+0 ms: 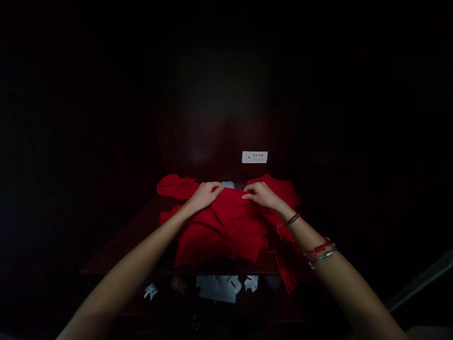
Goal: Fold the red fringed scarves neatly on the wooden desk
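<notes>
A red fringed scarf [230, 226] lies spread and rumpled over the dark table, its tassels hanging over the front edge at the right. My left hand [207, 193] pinches the cloth's far edge on the left. On the right, my right hand [260, 193] grips the same edge between thumb and fingers. Between the two hands, just beyond the cloth, a phone [227, 184] shows its upper part; the rest is hidden. More red cloth [177, 186] lies bunched at the back left, and another red piece [278, 186] is behind my right hand.
A white socket plate [255, 157] is on the dark wall behind the table [141, 231]. Below the tabletop, a shelf holds a pale sheet [214, 289], a white device [234, 284] and crumpled white pieces [150, 291]. The surroundings are very dark.
</notes>
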`<state>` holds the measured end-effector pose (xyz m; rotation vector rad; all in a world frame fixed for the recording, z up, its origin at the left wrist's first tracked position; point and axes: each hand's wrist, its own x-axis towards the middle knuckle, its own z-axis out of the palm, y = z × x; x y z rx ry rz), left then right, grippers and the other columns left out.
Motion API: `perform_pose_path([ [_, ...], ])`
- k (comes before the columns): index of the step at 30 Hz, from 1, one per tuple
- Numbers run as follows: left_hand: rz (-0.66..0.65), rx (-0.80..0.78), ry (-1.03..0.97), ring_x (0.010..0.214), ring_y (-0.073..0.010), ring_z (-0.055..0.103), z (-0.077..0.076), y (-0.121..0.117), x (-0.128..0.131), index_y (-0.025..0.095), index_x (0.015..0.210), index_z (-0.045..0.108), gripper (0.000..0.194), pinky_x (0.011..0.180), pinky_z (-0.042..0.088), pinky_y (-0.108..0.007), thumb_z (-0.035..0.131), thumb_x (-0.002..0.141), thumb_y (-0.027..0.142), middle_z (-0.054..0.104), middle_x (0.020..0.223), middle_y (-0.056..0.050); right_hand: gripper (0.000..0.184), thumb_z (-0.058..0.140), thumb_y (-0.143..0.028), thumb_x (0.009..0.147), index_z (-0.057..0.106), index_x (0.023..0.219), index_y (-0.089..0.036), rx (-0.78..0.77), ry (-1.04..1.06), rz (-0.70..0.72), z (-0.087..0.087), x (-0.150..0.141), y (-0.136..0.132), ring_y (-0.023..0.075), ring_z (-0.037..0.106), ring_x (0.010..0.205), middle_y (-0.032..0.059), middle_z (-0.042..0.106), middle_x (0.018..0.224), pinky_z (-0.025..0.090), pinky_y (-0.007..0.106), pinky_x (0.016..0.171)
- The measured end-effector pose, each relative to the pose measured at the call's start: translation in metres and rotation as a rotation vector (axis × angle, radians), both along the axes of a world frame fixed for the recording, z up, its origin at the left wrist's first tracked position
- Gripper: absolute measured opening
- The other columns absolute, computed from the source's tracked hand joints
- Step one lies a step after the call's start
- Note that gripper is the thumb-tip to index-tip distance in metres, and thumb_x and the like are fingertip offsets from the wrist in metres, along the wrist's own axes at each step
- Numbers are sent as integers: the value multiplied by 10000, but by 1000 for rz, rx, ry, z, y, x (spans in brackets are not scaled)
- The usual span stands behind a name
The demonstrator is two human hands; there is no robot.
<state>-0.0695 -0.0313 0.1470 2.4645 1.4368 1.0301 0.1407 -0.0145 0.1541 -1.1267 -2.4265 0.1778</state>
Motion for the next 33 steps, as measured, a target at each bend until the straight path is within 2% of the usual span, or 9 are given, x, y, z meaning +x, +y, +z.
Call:
perform_pose_path([
  [6,31,-24,143,672,-163,540,6,-6,-21,164,719,583,346,619,357,-238,310,801,360,617,736,-31,83,565,-187,709,605,668,-126,-4,-15,28,3,-4,0,79,435,539,-5,539,582,273,187,514],
  [11,67,-60,202,686,-172,540,6,-8,-37,173,720,578,343,647,358,-248,309,794,372,614,736,-35,70,576,-190,698,606,665,-135,4,-25,52,-5,-6,6,82,443,543,0,552,583,280,184,518],
  [20,110,-119,248,644,-161,528,-11,-4,-80,184,682,555,351,618,352,-237,299,780,403,594,678,-19,78,573,-195,686,597,642,-136,-60,-93,83,-23,8,12,83,417,511,-13,522,542,270,187,499],
  [23,137,-121,249,653,-165,528,-12,-2,-88,184,678,557,358,634,356,-242,296,772,410,595,689,-27,73,569,-181,691,586,635,-137,-31,-107,66,-22,10,12,81,406,501,-16,507,536,258,189,494],
  [29,236,-127,243,716,-176,544,-4,3,-111,184,716,583,356,661,371,-241,320,749,421,614,736,-31,78,562,-169,707,581,637,-140,47,-128,65,-15,11,11,81,388,501,-7,513,546,251,198,509],
  [33,324,-139,328,726,-191,556,-8,13,-133,189,790,598,374,665,383,-256,299,773,411,614,765,-46,66,559,-161,711,587,656,-139,66,-105,31,-13,11,11,82,399,507,0,530,564,257,197,509],
])
